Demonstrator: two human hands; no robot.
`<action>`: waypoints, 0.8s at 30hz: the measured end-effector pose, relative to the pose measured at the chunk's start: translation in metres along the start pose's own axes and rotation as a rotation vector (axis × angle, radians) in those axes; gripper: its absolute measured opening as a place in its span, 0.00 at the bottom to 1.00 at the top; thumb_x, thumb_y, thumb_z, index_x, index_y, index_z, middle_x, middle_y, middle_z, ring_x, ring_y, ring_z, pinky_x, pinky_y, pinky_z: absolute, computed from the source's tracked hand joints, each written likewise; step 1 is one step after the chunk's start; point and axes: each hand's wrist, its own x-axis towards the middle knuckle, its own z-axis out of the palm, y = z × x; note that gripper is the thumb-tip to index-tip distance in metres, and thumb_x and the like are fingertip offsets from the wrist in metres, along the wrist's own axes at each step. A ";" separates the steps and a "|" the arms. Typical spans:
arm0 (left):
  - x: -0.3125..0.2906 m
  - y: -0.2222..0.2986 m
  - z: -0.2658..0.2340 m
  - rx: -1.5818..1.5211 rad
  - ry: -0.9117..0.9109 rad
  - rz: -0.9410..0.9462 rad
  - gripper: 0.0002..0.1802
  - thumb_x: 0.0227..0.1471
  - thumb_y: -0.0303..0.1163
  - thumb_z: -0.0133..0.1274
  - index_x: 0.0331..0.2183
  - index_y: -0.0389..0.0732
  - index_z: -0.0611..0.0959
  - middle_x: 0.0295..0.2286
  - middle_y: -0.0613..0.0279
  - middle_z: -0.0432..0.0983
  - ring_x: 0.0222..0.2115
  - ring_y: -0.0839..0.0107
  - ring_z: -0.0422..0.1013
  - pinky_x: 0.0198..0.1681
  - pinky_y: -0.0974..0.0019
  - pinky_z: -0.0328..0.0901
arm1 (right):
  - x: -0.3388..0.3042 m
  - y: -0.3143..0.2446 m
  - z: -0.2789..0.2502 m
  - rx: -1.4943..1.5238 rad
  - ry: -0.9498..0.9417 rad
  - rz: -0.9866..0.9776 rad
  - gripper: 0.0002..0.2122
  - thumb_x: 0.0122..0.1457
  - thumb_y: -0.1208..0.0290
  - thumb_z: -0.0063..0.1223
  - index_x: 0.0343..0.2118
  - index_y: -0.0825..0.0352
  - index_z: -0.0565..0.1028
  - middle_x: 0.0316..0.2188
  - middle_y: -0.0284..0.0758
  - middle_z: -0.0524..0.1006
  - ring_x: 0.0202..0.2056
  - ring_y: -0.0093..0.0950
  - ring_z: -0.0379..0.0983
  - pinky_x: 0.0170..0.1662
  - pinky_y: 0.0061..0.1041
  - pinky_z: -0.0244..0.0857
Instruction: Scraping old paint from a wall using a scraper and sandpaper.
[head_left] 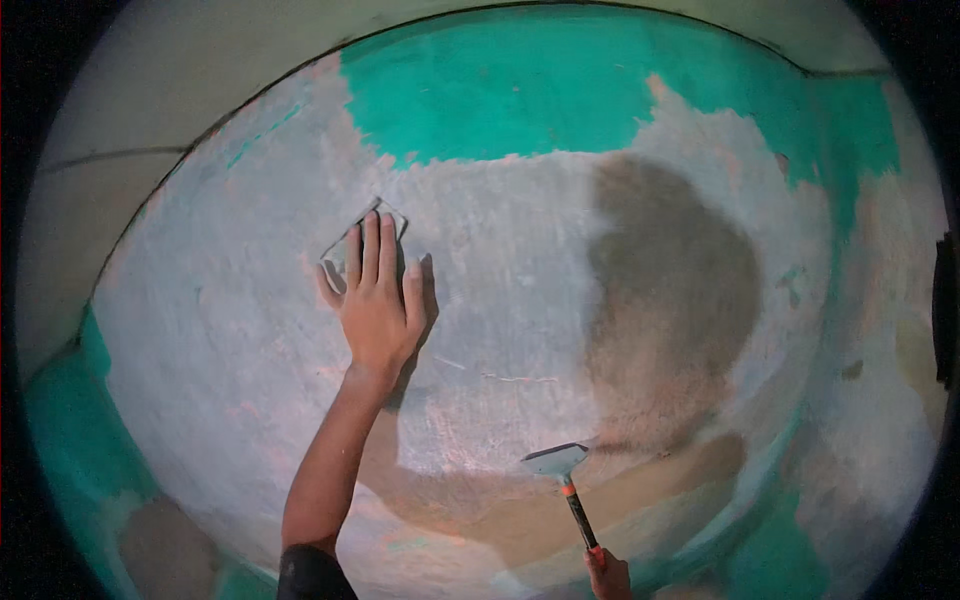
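My left hand [378, 300] lies against the wall [480, 270], its fingers stretched upward. Under the three middle fingers it presses a thin, pale square sheet [396, 216] with dark edges to the surface; whether it is sandpaper I cannot tell. At the lower right, my right hand [609, 578] is closed round the handle of a scraper [557, 459]. The scraper has a wide pale head, a dark blade edge on top and a black handle with orange parts. Its head is close to the wall; contact cannot be made out.
Green paint [500, 90] with a ragged edge covers the wall's upper part, and more green shows at both lower corners. The rest is pale grey, with faint scratches. A dark shadow [670, 300] falls right of centre. A pale ceiling [200, 90] meets the wall above.
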 end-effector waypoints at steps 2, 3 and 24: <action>0.005 0.016 0.012 0.057 0.135 -0.096 0.33 0.59 0.47 0.48 0.60 0.41 0.69 0.61 0.53 0.62 0.63 0.62 0.58 0.65 0.39 0.41 | -0.006 -0.017 -0.006 0.060 0.012 -0.032 0.16 0.69 0.60 0.45 0.42 0.69 0.77 0.20 0.26 0.66 0.20 0.20 0.54 0.22 0.22 0.53; -0.012 0.031 0.032 -0.134 -0.122 0.256 0.32 0.59 0.45 0.47 0.60 0.41 0.69 0.61 0.54 0.63 0.63 0.61 0.57 0.65 0.38 0.40 | -0.006 -0.022 -0.014 0.105 0.003 -0.074 0.16 0.70 0.61 0.45 0.42 0.71 0.77 0.21 0.29 0.70 0.19 0.21 0.57 0.22 0.22 0.54; 0.127 0.227 0.129 -0.265 -0.266 1.085 0.37 0.57 0.49 0.49 0.62 0.40 0.66 0.60 0.51 0.64 0.62 0.58 0.59 0.66 0.46 0.49 | 0.003 0.000 -0.002 -0.143 0.459 -0.497 0.18 0.68 0.56 0.48 0.30 0.66 0.77 0.12 0.31 0.65 0.12 0.25 0.52 0.16 0.26 0.48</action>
